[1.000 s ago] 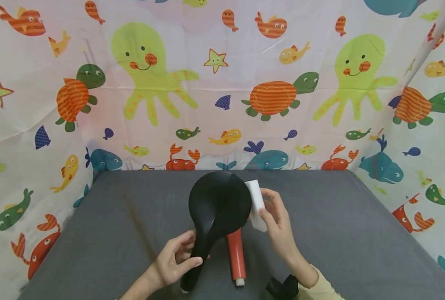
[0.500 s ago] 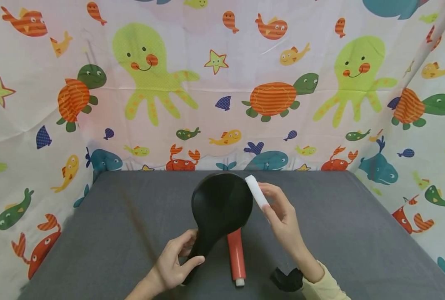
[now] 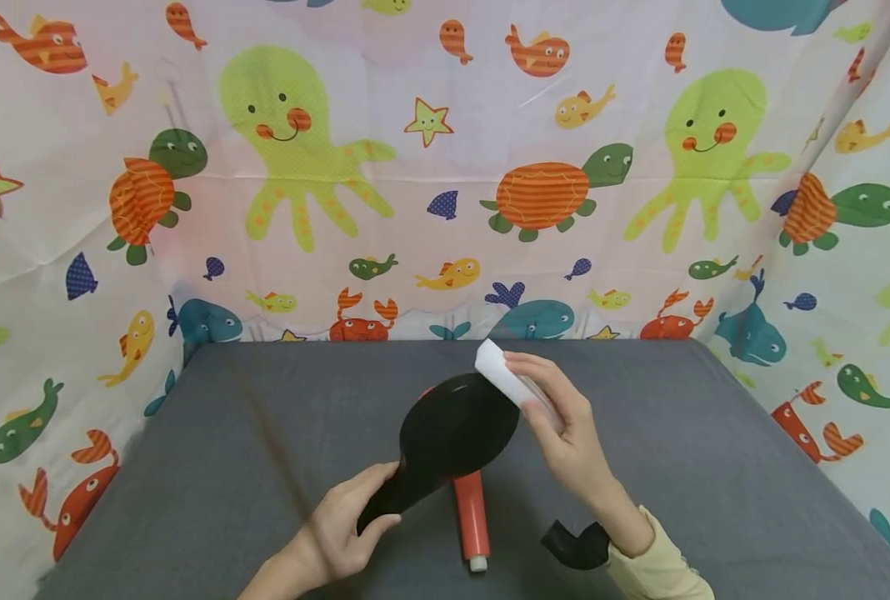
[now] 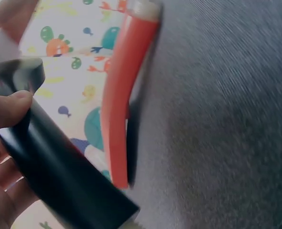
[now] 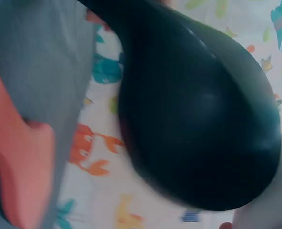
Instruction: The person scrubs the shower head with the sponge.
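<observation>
My left hand (image 3: 343, 521) grips the handle of a black object like a hand-held shower head (image 3: 456, 429), its smooth round back facing up and tilted. In the left wrist view my thumb lies over the black handle (image 4: 60, 162). My right hand (image 3: 565, 425) pinches a white block like a sponge (image 3: 508, 375) against the upper right rim of the black head. The right wrist view shows the glossy black head (image 5: 198, 109) with the white block (image 5: 269, 200) at its edge. Beneath it on the table lies a red tool with a pale end (image 3: 471, 517), its far part mostly hidden.
The grey cloth-covered table (image 3: 677, 467) stretches to both sides. A sea-animal patterned curtain (image 3: 445, 200) encloses the back and sides. Beside my right wrist is a black curved piece (image 3: 576, 546).
My left hand has tilted the black head down and to the right. My right hand has moved the white block up, then left onto the head's upper rim. The red tool stays put.
</observation>
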Action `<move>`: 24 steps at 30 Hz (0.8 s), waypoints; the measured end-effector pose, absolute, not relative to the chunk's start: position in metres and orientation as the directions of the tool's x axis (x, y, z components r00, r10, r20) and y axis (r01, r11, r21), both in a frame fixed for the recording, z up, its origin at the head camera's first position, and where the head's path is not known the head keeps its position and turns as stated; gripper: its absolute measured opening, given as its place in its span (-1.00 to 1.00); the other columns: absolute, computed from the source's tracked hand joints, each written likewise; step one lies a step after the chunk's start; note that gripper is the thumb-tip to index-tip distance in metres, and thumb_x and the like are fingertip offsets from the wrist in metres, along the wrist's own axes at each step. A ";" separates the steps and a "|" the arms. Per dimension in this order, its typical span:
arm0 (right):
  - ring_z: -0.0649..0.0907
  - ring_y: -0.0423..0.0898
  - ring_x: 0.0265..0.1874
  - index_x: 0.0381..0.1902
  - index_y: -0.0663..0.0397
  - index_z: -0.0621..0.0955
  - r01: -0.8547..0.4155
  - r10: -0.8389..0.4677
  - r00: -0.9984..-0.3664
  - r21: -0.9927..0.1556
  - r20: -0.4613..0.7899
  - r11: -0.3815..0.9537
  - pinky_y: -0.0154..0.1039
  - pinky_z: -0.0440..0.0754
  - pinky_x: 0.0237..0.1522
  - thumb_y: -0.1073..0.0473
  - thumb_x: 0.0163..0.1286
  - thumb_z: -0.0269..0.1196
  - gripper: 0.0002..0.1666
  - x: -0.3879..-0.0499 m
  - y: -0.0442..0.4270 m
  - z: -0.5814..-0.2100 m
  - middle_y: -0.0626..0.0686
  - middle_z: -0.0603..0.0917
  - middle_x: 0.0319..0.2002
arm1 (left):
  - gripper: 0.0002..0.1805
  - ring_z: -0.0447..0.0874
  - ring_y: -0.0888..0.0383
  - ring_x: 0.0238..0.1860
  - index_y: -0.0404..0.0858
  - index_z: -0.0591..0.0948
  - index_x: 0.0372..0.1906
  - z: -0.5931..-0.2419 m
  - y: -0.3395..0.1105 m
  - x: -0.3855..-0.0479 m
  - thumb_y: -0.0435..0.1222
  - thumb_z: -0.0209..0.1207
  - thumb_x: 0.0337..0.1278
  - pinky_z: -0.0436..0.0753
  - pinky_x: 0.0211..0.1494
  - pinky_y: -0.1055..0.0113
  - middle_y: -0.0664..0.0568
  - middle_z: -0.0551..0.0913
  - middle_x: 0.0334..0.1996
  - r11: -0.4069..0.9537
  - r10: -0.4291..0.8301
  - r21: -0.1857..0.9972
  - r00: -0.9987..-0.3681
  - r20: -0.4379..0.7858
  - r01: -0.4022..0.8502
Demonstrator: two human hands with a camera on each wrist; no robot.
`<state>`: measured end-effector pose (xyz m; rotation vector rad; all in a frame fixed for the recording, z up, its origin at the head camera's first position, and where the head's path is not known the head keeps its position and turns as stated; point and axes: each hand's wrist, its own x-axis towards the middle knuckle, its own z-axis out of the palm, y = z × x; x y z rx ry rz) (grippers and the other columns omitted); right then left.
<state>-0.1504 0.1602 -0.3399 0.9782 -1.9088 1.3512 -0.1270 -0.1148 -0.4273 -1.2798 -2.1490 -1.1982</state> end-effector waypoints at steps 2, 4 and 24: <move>0.48 0.03 0.04 0.06 0.27 0.52 -0.874 -0.295 -0.481 -0.422 0.826 0.242 -0.30 0.52 -0.21 0.46 0.21 0.06 -0.58 -0.150 0.158 -0.331 0.25 0.50 0.09 | -0.43 0.60 0.09 -0.11 -0.44 0.38 0.15 -0.428 -0.114 -0.126 -0.53 0.26 -0.06 0.60 -0.12 0.35 -0.12 0.54 -0.02 0.280 0.548 0.417 -0.500 0.670 0.865; 0.47 0.05 0.06 0.05 0.19 0.55 -0.894 -0.363 -0.437 -0.352 0.823 0.277 -0.27 0.55 -0.16 0.38 0.21 0.07 -0.58 -0.149 0.157 -0.325 0.20 0.52 0.09 | -0.45 0.61 0.13 -0.13 -0.40 0.39 0.14 -0.429 -0.112 -0.126 -0.51 0.24 -0.03 0.60 -0.13 0.38 -0.07 0.54 -0.03 0.306 0.556 0.382 -0.490 0.672 0.872; 0.46 0.12 0.06 0.00 0.11 0.59 -0.872 -0.341 -0.357 -0.179 0.870 0.455 -0.12 0.44 -0.09 0.24 0.23 0.01 -0.60 -0.134 0.140 -0.338 0.18 0.53 0.06 | -0.55 0.56 0.17 -0.06 -0.36 0.39 0.15 -0.439 -0.108 -0.127 -0.38 0.15 0.14 0.59 -0.08 0.34 -0.02 0.53 -0.04 0.416 0.560 0.306 -0.507 0.656 0.856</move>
